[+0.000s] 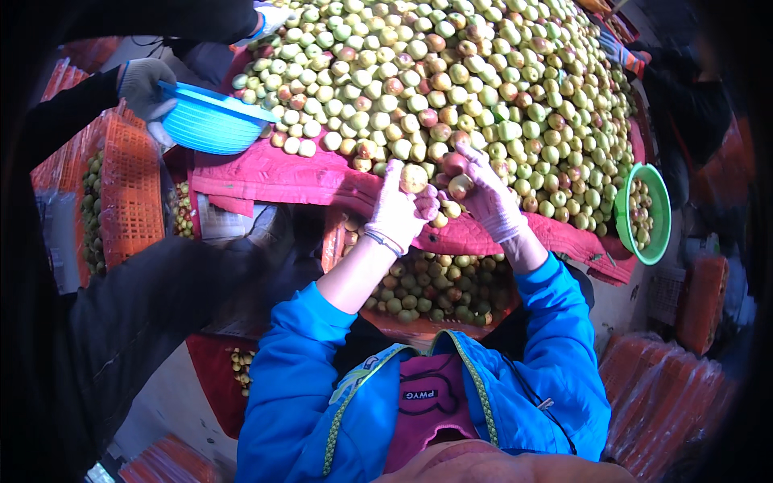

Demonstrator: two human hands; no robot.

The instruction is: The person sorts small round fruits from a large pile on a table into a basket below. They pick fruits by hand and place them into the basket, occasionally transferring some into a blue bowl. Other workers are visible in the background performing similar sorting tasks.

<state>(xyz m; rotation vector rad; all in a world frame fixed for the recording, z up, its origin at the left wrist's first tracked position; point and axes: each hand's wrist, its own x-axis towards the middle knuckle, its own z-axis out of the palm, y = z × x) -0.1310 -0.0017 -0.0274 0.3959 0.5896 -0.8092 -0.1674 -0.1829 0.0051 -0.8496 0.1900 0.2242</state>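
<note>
A large heap of green and reddish jujubes lies on a pink padded cloth in front of me. My left hand, in a pale knit glove, holds a yellowish jujube at the heap's near edge. Beside it, my gloved right hand has its fingers around a jujube with a brown-red patch. A darker red jujube also sits against those fingers; whether it is gripped cannot be told. Below my forearms, an orange crate holds many more jujubes.
At left, another person's gloved hand holds a blue plastic basket against the heap. A green basin with jujubes stands at the right edge. Orange crates flank both sides. A co-worker's gloved hand reaches in at far right.
</note>
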